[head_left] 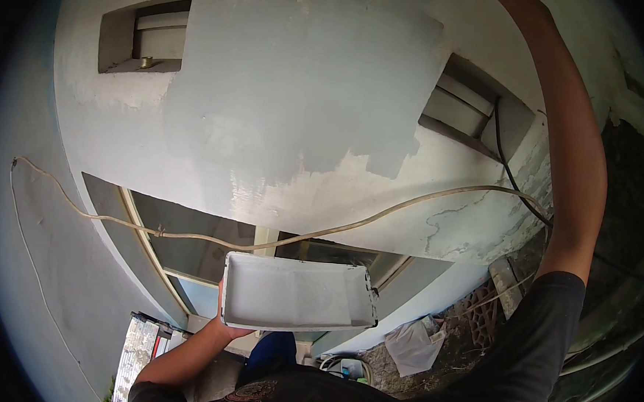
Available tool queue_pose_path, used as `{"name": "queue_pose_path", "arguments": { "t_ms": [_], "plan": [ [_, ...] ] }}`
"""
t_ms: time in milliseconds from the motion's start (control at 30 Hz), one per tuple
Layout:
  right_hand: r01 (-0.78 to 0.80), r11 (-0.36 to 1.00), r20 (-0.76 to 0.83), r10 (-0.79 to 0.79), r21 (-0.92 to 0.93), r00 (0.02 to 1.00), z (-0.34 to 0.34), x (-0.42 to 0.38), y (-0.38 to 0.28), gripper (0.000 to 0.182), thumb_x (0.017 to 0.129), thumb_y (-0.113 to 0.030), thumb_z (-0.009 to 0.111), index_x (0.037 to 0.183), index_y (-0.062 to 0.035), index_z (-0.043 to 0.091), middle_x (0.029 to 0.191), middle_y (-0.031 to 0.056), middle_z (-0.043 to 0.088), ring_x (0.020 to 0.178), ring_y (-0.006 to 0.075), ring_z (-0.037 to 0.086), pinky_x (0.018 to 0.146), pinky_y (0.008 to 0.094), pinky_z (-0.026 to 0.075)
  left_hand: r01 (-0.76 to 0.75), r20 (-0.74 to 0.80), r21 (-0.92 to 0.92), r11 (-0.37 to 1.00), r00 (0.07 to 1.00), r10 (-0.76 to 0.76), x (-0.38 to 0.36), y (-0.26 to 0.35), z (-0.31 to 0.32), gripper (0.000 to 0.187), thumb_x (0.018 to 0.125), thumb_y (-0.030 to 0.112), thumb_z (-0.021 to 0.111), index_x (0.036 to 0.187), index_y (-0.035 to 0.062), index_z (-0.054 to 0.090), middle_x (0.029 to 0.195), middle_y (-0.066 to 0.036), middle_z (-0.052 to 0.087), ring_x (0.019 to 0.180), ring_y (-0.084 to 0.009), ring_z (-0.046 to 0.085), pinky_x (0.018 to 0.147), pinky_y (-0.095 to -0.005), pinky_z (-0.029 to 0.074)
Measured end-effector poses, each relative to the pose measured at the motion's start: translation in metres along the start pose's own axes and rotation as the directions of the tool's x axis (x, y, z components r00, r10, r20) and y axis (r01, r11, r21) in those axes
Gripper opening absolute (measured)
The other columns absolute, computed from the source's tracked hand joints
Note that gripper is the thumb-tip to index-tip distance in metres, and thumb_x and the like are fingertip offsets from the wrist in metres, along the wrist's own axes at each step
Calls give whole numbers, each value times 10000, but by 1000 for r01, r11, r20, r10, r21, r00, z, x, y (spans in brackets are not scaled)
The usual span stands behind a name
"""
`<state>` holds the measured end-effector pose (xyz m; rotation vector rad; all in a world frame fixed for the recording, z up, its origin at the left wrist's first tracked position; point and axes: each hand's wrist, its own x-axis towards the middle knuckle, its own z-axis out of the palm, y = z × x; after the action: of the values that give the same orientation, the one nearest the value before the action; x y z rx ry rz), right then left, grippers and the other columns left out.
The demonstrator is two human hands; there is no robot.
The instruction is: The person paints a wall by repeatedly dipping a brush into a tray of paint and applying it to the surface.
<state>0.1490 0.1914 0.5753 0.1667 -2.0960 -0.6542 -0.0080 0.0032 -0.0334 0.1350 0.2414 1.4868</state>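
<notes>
Outdoors, against a half-painted grey wall (299, 89); left hand (220, 320) clasped under a paint tray (298, 294), holding it level; grey paint inside; cable (187, 233) sagging just above; right arm (572, 143) raised out of frame, hand unseen, grip impossible to tell.

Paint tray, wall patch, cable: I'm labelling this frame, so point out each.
White rectangular paint tray (298, 294): head view, inner floor.
Fresh grey painted patch (299, 89): head view, its middle.
Pale sagging cable (410, 204): head view, mid-span.
</notes>
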Motion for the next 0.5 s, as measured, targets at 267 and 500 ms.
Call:
{"name": "queue_pose_path", "arguments": {
  "t_ms": [267,500],
  "plan": [
    [319,937,40,-317,-145,948,38,-42,-22,50,876,-18,728,914,9,709,865,125,732,768,264,705,680,357,552,-36,-17,57,998,999,37,0,-2,11,819,917,725,424,1513,167,484,1523,-113,509,1384,-345,499,1166,-587,346],
    [19,980,268,-73,200,961,16,-66,-70,78,884,-46,730,848,12,692,758,106,705,639,180,641,625,316,524,-81,-31,104,991,996,84,-4,-4,20,814,922,722,422,1512,164,486,1521,-114,510,1383,-345,499,1167,-585,346]
  ]
}}
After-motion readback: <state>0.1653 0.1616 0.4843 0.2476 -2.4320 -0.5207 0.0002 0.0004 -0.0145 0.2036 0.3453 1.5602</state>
